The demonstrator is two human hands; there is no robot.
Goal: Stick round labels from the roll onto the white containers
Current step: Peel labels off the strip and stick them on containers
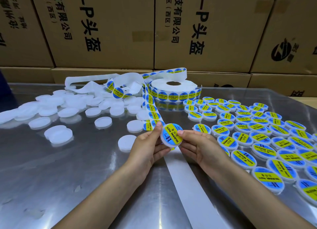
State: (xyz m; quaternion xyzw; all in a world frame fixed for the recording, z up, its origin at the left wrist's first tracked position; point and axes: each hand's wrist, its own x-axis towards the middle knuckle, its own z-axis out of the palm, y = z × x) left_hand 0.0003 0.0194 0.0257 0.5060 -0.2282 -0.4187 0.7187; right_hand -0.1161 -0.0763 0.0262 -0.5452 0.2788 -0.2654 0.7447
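A white container point(172, 137), its blue and yellow label facing up, was gripped between the left hand point(148, 147) and the right hand point(199, 145), thumbs on its rim, just above the counter point(85, 177). Bare backing strip point(185, 182) was trailed toward the viewer on the shiny metal surface. Unlabelled containers point(68, 108) were scattered at left, labelled containers point(257, 137) at right, and the label roll point(173, 89) stood behind. Printed cardboard boxes point(103, 28) were stacked along the back
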